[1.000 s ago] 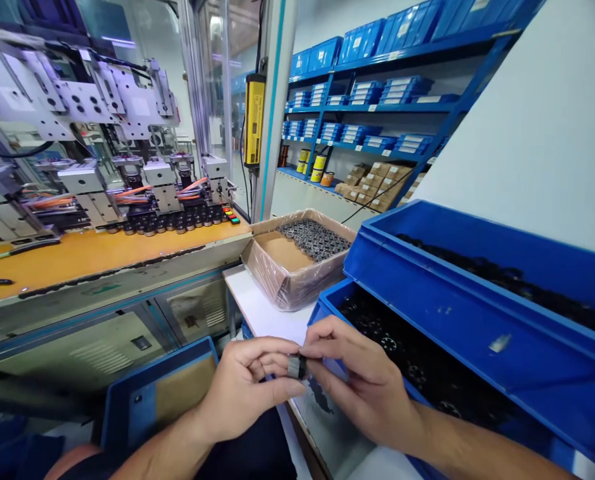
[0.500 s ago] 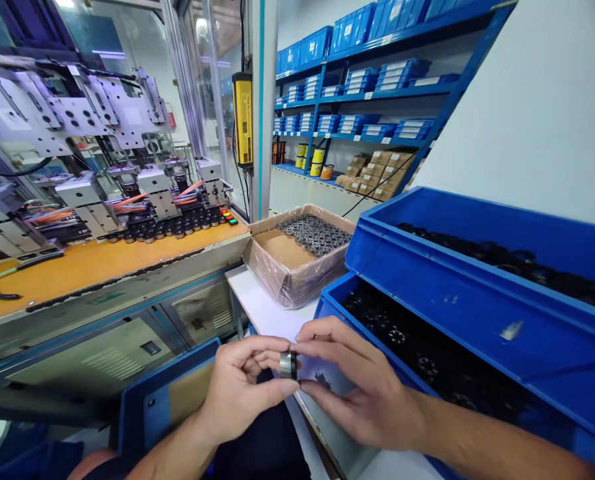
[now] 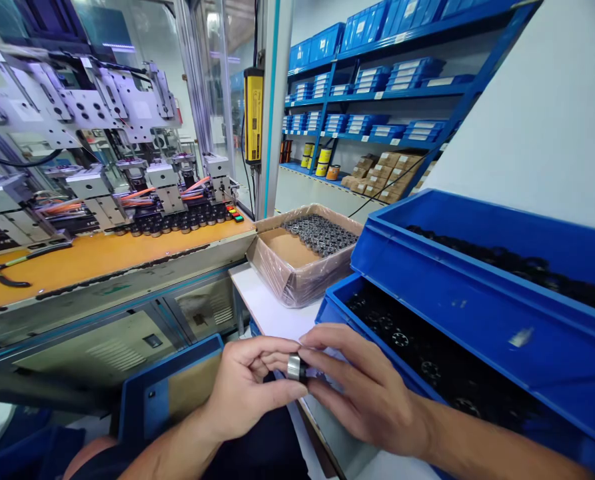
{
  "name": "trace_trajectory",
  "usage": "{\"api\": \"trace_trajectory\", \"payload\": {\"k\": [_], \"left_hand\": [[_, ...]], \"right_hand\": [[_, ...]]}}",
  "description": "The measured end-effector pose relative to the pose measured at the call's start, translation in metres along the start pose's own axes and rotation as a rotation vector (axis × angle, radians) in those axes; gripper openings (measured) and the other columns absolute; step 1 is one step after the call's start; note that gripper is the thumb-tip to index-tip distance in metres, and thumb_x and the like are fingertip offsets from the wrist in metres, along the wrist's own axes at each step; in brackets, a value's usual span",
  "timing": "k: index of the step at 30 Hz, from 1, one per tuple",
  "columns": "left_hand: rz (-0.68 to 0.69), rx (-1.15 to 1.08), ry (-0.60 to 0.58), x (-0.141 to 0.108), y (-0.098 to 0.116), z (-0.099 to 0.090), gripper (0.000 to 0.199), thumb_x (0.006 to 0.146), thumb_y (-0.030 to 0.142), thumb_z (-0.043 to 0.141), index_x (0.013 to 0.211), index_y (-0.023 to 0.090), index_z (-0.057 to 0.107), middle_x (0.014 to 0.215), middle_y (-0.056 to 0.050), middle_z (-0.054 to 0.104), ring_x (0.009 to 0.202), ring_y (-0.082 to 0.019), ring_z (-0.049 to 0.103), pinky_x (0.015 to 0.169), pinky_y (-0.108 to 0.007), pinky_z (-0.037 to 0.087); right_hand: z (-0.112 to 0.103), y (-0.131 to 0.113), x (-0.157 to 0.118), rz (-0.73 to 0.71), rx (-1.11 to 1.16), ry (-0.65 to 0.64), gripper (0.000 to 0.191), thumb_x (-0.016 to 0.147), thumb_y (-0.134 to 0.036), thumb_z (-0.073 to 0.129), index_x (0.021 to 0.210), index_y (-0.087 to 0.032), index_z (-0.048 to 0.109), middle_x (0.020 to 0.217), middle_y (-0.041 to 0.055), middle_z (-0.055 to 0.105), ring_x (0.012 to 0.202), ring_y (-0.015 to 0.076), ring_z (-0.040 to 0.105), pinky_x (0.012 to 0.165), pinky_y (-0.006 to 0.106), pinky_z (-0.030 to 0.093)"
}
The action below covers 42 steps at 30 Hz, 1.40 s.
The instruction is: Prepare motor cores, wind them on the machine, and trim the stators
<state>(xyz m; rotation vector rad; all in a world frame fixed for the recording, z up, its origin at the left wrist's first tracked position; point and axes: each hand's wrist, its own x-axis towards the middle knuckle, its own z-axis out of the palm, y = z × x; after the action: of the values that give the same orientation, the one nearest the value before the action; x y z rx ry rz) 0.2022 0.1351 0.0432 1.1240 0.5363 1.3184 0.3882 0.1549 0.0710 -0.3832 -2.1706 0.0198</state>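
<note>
A small metal ring with a black part at its right side (image 3: 294,367) is held between my two hands, low in the middle of the view. My left hand (image 3: 250,383) pinches it from the left, with the thumb below and the fingers above. From the right, the fingertips of my right hand (image 3: 360,387) close on the black side, thumb underneath. The ring's far side is hidden by the fingers. Behind the hands is a white tabletop (image 3: 257,300).
A plastic-lined carton (image 3: 297,283) with rows of small metal parts stands beyond the hands. Two stacked blue bins (image 3: 427,300) of black parts stand at right. A machine bench (image 3: 127,257) at left carries pliers (image 3: 14,267). A blue crate (image 3: 132,407) sits below.
My right fingers have closed in further on the black side of the ring, covering more of it. The surroundings have shifted slightly right in view.
</note>
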Motion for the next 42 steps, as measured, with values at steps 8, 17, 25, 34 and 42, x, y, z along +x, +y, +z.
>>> {"api": "trace_trajectory", "payload": {"k": [8,17,25,34,42], "left_hand": [[0.004,-0.03,-0.019,0.0008,-0.0008,0.0,0.039,0.066,0.008,0.085,0.1,0.022,0.077,0.089,-0.004,0.08,0.082,-0.013,0.075,0.077,-0.017,0.057],[0.005,-0.041,-0.026,-0.0002,-0.0043,-0.0021,0.039,0.066,0.006,0.084,0.101,0.023,0.077,0.093,-0.004,0.08,0.085,-0.012,0.074,0.08,-0.017,0.056],[0.018,-0.07,-0.026,-0.0006,-0.0051,-0.0025,0.04,0.066,0.006,0.084,0.102,0.022,0.077,0.093,-0.004,0.08,0.085,-0.013,0.075,0.079,-0.017,0.057],[0.02,-0.071,-0.014,-0.0008,-0.0054,-0.0017,0.04,0.065,0.005,0.084,0.101,0.023,0.077,0.091,-0.003,0.08,0.084,-0.012,0.075,0.078,-0.015,0.056],[-0.08,-0.085,0.004,-0.0012,-0.0006,-0.0019,0.039,0.063,0.004,0.085,0.096,0.023,0.079,0.086,-0.002,0.081,0.077,-0.011,0.076,0.071,-0.013,0.057]], "right_hand": [[0.0004,-0.0031,0.0001,0.013,0.006,0.006,0.02,0.094,-0.005,0.055,0.113,-0.007,0.059,0.104,0.0141,0.062,0.097,0.02,0.063,0.08,0.032,0.06],[0.0002,-0.0009,0.0004,0.013,-0.023,-0.014,0.019,0.095,-0.007,0.055,0.113,-0.007,0.059,0.105,0.0144,0.063,0.098,0.0203,0.063,0.08,0.032,0.06],[-0.0008,-0.0016,0.0022,0.014,-0.036,-0.011,0.017,0.096,-0.011,0.054,0.113,-0.009,0.06,0.102,0.0134,0.064,0.096,0.0199,0.065,0.078,0.031,0.061],[0.0013,-0.0021,0.002,0.007,-0.043,-0.011,0.017,0.098,-0.011,0.053,0.113,-0.008,0.06,0.102,0.0135,0.064,0.095,0.0189,0.064,0.079,0.031,0.061],[0.0028,0.0014,0.0001,-0.025,-0.029,0.009,0.019,0.096,-0.009,0.057,0.114,-0.01,0.061,0.095,0.0099,0.062,0.089,0.018,0.063,0.073,0.03,0.058]]}}
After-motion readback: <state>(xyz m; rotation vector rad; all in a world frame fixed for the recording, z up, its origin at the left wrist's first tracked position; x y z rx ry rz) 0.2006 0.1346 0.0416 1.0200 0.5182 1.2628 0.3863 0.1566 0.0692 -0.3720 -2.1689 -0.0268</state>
